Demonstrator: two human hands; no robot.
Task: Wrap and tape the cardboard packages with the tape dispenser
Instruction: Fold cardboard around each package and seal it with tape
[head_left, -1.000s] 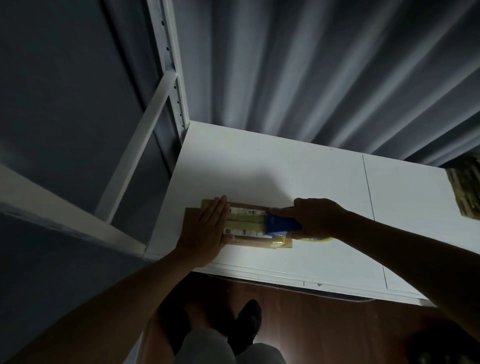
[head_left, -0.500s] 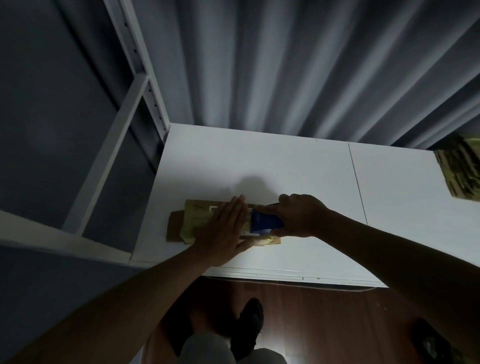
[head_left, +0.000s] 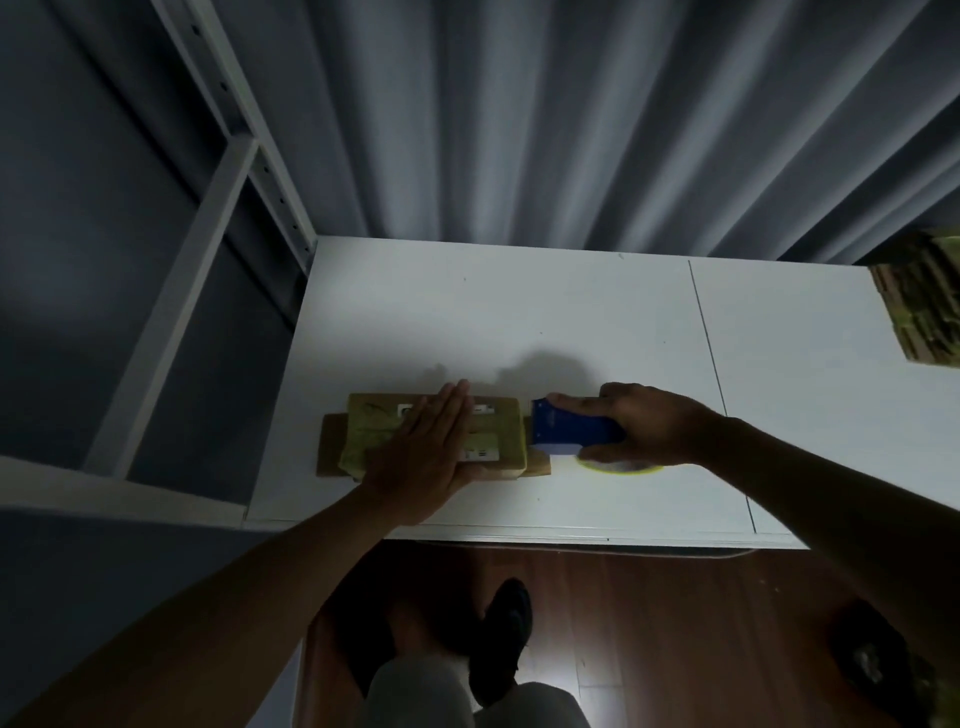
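Now the tape dispenser (head_left: 574, 434) has slid off the package's right end, gripped by the right hand (head_left: 644, 426). Flat and open, the left hand (head_left: 423, 452) presses the cardboard package (head_left: 441, 439) near the counter's (head_left: 519, 312) front left edge. Bare white counter spreads behind and to the right.

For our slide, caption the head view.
Left hand flat on cardboard package; right hand grips blue tape dispenser.
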